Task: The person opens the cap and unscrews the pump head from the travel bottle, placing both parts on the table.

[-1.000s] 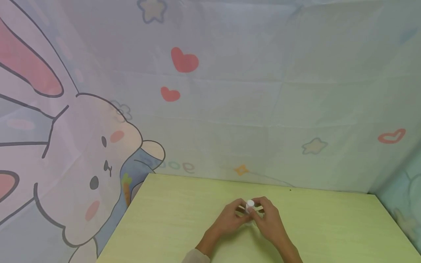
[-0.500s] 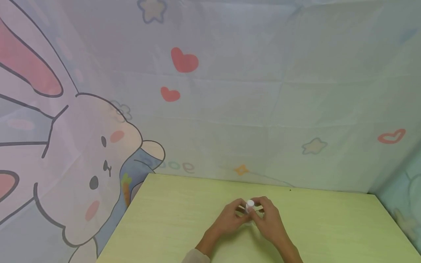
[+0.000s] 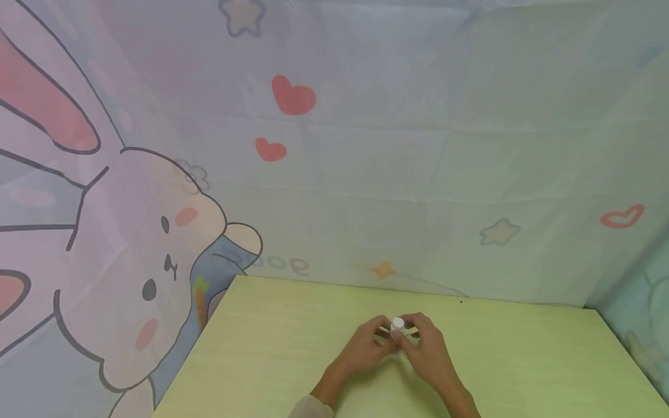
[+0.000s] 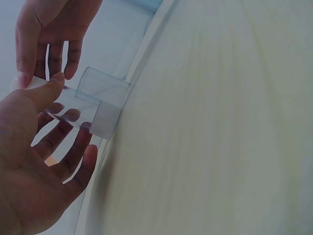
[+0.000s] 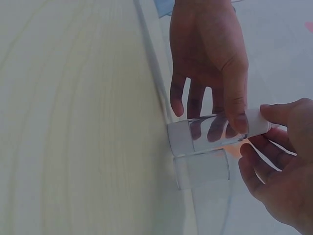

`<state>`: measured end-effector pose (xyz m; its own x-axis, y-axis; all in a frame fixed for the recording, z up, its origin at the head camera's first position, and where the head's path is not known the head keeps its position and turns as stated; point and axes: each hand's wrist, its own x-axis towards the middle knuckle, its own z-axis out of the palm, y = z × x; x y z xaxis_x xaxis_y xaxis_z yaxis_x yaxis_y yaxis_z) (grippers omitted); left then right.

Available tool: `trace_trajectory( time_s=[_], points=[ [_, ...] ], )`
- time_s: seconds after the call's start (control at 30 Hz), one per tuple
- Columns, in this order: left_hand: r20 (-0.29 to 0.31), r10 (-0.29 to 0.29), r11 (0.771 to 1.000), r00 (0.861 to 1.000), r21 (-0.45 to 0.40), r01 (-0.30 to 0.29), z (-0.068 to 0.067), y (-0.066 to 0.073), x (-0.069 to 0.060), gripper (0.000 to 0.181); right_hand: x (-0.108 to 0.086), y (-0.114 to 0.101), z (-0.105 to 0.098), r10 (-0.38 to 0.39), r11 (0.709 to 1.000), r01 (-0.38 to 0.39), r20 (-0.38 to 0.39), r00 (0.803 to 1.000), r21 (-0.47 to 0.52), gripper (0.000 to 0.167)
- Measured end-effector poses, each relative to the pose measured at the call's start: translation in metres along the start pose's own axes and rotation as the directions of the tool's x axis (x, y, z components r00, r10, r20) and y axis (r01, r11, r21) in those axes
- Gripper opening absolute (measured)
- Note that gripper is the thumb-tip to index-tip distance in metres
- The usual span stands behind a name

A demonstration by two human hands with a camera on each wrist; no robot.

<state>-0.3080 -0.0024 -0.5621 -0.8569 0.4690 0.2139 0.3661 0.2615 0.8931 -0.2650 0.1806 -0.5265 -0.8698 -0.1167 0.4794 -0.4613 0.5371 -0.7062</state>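
A clear bottle with a white cap (image 3: 398, 323) stands upright on the table, held by both hands. My left hand (image 3: 364, 348) grips its transparent body (image 4: 88, 106), thumb on one side and fingers on the other. Up at the white top (image 5: 257, 122), my right hand (image 3: 430, 351) pinches with thumb and fingers. The bottle's whitish base (image 5: 181, 138) meets the tabletop. Close beside it is a short clear cylinder (image 4: 105, 85), also visible in the right wrist view (image 5: 203, 169); no hand is seen gripping it.
The pale yellow-green table (image 3: 282, 325) reaches back to a hanging cloth (image 3: 366, 162) printed with hearts, stars and a large rabbit. A tiny dark speck (image 3: 461, 302) lies near the table's back edge.
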Motion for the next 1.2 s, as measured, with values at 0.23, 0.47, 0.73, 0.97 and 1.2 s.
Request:
trace_trajectory(
  time_s=[0.23, 0.47, 0.73, 0.97, 1.2],
  points=[
    [0.007, 0.001, 1.0, 1.0, 0.001, -0.001, -0.0004, 0.0006, -0.0007, 0.023, -0.0004, 0.0003, 0.0003, -0.039, 0.999, 0.039, 0.008, 0.999, -0.014, 0.022],
    [0.001, -0.009, 1.0, 1.0, 0.008, 0.009, -0.0009, 0.0005, -0.0005, 0.022, 0.0001, 0.0017, 0.0007, -0.072, 0.997, 0.072, 0.009, 0.997, -0.032, 0.022],
    [-0.004, 0.011, 1.0, 1.0, 0.005, -0.011, -0.0007, 0.0007, 0.0008, 0.02, 0.0012, 0.0033, 0.0008, -0.018, 1.0, 0.019, 0.019, 1.0, -0.023, 0.023],
    [0.0, 0.005, 1.0, 1.0, 0.0, -0.005, -0.0017, 0.001, 0.0009, 0.019, 0.0025, 0.0018, 0.0017, 0.027, 1.0, -0.027, -0.017, 0.999, -0.012, 0.025],
    [0.005, -0.001, 1.0, 1.0, 0.001, 0.001, -0.0014, 0.0001, 0.0012, 0.02, 0.0025, 0.0017, 0.0013, 0.046, 0.999, -0.046, -0.017, 0.999, -0.013, 0.024]
  ],
)
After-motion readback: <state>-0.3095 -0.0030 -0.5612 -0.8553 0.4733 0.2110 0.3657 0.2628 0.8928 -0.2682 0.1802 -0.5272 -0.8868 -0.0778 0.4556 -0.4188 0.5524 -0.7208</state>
